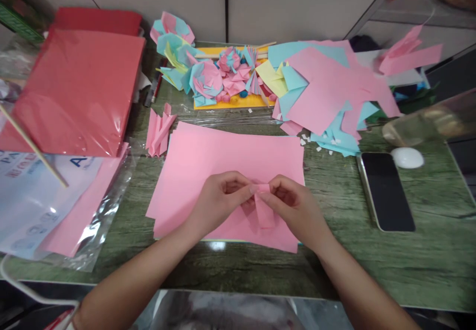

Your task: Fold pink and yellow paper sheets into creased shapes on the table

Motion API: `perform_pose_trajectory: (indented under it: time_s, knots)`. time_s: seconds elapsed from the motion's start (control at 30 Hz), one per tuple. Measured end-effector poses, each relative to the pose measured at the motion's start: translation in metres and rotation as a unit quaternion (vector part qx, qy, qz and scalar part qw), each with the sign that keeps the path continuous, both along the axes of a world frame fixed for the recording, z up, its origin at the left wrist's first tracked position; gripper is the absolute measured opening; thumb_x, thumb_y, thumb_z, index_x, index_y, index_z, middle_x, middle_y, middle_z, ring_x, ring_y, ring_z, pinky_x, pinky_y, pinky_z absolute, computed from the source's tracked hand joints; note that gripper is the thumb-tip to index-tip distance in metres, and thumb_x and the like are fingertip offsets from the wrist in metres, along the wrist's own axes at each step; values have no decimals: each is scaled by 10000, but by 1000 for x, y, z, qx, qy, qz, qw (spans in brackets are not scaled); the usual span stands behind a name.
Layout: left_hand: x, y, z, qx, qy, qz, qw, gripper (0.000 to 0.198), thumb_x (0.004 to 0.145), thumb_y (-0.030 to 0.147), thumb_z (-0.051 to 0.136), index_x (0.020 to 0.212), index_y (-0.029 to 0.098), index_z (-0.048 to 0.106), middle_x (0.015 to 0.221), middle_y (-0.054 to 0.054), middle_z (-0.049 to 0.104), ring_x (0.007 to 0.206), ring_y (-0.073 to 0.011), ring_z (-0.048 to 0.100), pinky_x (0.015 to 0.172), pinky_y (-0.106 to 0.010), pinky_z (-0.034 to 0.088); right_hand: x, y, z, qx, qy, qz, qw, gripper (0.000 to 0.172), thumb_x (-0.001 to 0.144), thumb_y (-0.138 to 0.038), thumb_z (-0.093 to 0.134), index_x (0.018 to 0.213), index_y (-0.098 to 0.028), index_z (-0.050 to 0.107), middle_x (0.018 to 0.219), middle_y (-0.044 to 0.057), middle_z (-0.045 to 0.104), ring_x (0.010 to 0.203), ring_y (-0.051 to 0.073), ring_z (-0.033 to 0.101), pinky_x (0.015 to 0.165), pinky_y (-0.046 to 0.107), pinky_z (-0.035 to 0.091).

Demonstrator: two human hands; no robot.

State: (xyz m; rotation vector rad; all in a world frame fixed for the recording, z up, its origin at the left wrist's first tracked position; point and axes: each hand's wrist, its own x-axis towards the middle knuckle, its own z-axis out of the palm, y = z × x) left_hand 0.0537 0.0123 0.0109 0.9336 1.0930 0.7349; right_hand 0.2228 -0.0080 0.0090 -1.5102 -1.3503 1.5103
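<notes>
Both my hands pinch the top end of a narrow folded strip of pink paper (265,213) between thumbs and fingers. My left hand (223,196) grips its left corner, and my right hand (293,203) grips the right one. The strip's lower end hangs toward me over a stack of pink paper sheets (208,161), which lies slightly fanned on the table. Beyond the stack's left corner lie several folded pink paper strips (159,131), bundled together. The fingers behind the strip are partly hidden.
Folded paper flowers (206,80) lie on a yellow sheet (223,104) at the back. Pink and blue paper scraps (320,82) pile up at back right. A phone (387,191) and a white oval object (408,157) sit right. Red packs (85,82) and plastic-wrapped paper (48,196) cover the left.
</notes>
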Motion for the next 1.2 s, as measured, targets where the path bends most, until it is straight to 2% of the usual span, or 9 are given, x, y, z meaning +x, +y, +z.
perform_pose_trajectory:
  time_s: [0.17, 0.3, 0.67, 0.97, 1.2]
  knots:
    - [0, 1, -1, -29, -18, -2, 999, 109, 742, 223, 675, 677, 137, 659, 554, 25, 635, 508, -64, 565, 517, -156, 466, 2, 1, -1, -14, -5, 16, 1000, 196, 801, -339, 604, 698, -195, 521, 618, -50, 453, 581, 91, 408, 534, 227, 323]
    - [-1, 1, 0, -26, -3, -11, 1000, 93, 739, 216, 680, 690, 138, 668, 553, 23, 637, 511, -65, 568, 522, -158, 468, 3, 2, 0, -24, -5, 45, 999, 220, 809, -348, 592, 668, -190, 530, 601, -52, 445, 569, 87, 397, 527, 222, 317]
    - [-2, 1, 2, -27, 12, -29, 999, 111, 758, 231, 660, 729, 124, 660, 589, 3, 650, 539, -87, 597, 556, -197, 499, 6, 2, -3, -21, -22, 62, 998, 223, 831, -374, 553, 699, -195, 528, 640, -31, 466, 601, 105, 402, 558, 245, 327]
    - [-3, 3, 3, -52, -11, -37, 998, 150, 784, 252, 612, 724, 120, 651, 612, -14, 658, 578, -105, 621, 573, -211, 500, 5, 3, -2, -16, -24, 47, 998, 221, 818, -341, 561, 665, -194, 498, 608, -41, 407, 583, 102, 369, 537, 240, 304]
    - [-3, 1, -3, -38, -1, -58, 998, 145, 756, 255, 658, 716, 118, 634, 604, -2, 643, 559, -82, 595, 579, -194, 488, 5, 1, -4, -6, -33, 48, 998, 241, 813, -354, 565, 654, -197, 476, 604, -43, 403, 576, 102, 367, 527, 236, 296]
